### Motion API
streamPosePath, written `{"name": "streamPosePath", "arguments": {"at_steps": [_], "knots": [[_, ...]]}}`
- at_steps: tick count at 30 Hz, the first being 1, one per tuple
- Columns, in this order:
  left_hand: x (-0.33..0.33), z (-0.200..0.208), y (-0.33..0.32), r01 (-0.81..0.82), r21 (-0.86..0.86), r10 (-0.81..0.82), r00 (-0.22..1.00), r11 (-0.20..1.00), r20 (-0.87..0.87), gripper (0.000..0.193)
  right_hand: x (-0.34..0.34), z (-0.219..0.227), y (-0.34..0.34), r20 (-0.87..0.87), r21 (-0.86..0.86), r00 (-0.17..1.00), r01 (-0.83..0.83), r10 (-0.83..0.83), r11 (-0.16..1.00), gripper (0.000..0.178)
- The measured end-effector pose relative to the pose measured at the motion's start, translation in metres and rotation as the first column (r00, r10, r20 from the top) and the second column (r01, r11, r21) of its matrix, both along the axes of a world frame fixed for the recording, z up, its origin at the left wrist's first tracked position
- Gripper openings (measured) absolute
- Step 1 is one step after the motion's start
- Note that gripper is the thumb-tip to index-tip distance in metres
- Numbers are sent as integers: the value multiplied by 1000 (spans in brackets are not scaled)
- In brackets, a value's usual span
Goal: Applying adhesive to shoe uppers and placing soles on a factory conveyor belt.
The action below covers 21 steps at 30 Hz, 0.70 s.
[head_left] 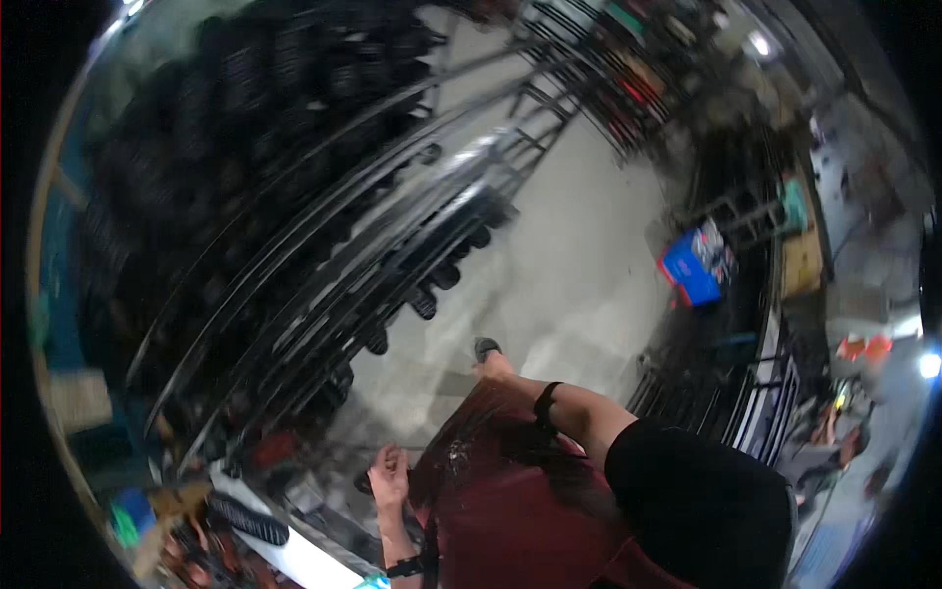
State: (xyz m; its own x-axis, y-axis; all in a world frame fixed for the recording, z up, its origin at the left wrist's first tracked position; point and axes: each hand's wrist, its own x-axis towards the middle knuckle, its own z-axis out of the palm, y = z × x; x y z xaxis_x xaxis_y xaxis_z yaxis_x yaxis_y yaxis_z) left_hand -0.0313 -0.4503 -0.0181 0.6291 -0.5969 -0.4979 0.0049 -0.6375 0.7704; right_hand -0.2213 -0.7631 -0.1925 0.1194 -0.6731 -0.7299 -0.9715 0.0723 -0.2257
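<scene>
My left hand (pixel 391 477) hangs beside the dark red apron (pixel 520 520) I wear, its fingers loosely bent and apart, with nothing visible in it. A black band (pixel 404 566) circles that wrist. From the lower right my right arm reaches across the apron, with a black sleeve and a dark wristband (pixel 548 402). My right hand (pixel 495 366) is small and blurred, over the pale floor just past the apron's edge. A dark rounded thing (pixel 486 347) shows at its fingertips; whether the hand holds it or it lies behind, I cannot tell.
A long metal rack (pixel 392 231) runs diagonally on the left, with many black parts massed beyond it. Stacked dark frames (pixel 599 74) stand at the far end. On the right are a blue box (pixel 693 269), more racks, and a person (pixel 819 454). The pale floor (pixel 579 236) lies between.
</scene>
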Motion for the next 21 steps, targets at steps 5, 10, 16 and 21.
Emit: {"name": "streamPosePath", "arguments": {"at_steps": [5,10,16,21], "knots": [[-69,-97,-191,97,112,-60,954,989,-292,47,-136,-5,-143,-83,108,911,410,-403,905,61],[-156,-148,-423,185,118,-84,811,976,-579,28,-231,-74,-229,64,128,784,607,-617,784,49],[-183,-340,-638,242,37,-141,675,969,-724,33,-198,-186,-373,86,391,570,735,-817,554,32],[-181,-561,-771,-131,311,322,626,941,-710,56,-156,-367,-485,397,172,530,759,-750,628,69]]}}
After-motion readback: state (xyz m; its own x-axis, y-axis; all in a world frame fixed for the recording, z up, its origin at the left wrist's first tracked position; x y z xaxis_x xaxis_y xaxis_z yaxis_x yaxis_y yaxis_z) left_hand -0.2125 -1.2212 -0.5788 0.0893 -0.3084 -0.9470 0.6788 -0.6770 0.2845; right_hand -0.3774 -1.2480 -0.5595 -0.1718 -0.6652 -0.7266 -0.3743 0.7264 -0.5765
